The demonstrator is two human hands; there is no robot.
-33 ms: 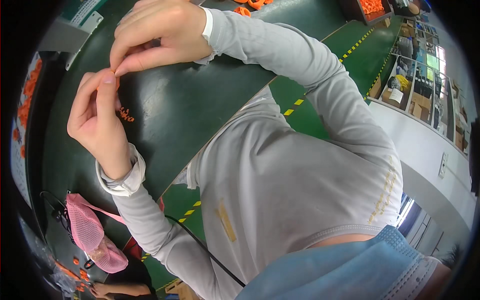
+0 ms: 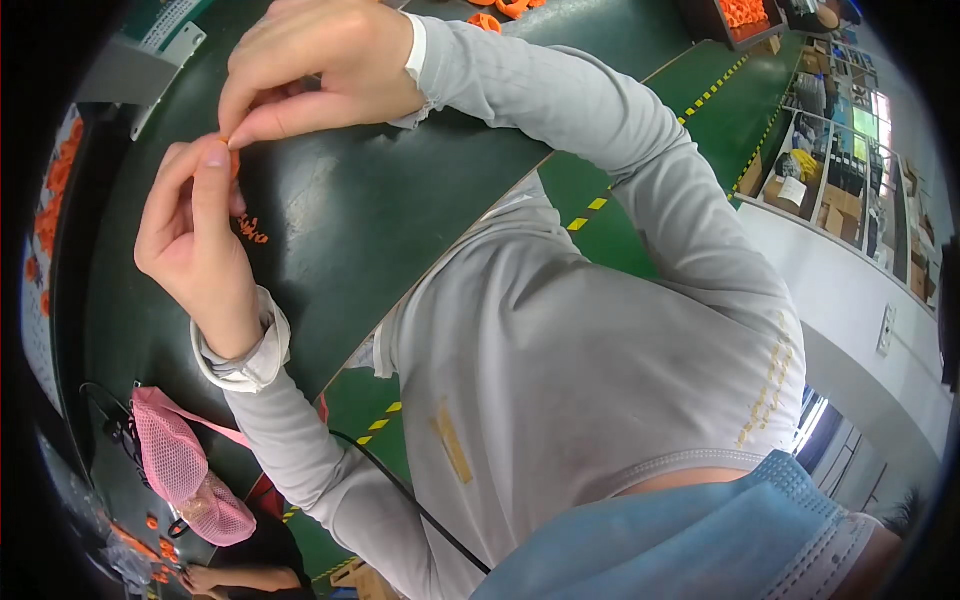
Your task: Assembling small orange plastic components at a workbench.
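Note:
Between the fingertips of both my hands is a small orange part [image 2: 236,163], mostly covered by fingers, so its exact kind is hidden. My left hand [image 2: 203,245] is closed in a pinch on it, thumb against forefinger. From above, my right hand [image 2: 325,75] meets it with thumb and forefinger pinched at its upper end. Just beside my left fingers, a little heap of orange scraps [image 2: 253,231] lies on the dark green tabletop [image 2: 330,215].
A pink mesh bag [image 2: 185,465] lies by my left forearm. Orange parts [image 2: 500,8] sit at the far edge, and a bin [image 2: 735,25] holds more at upper right. At lower left another person's hand [image 2: 200,578] is near orange pieces. A black cable [image 2: 410,497] crosses my left sleeve.
My right fingertips have shifted very slightly at the orange part, and a bit more of its side shows. Otherwise the scene looks the same.

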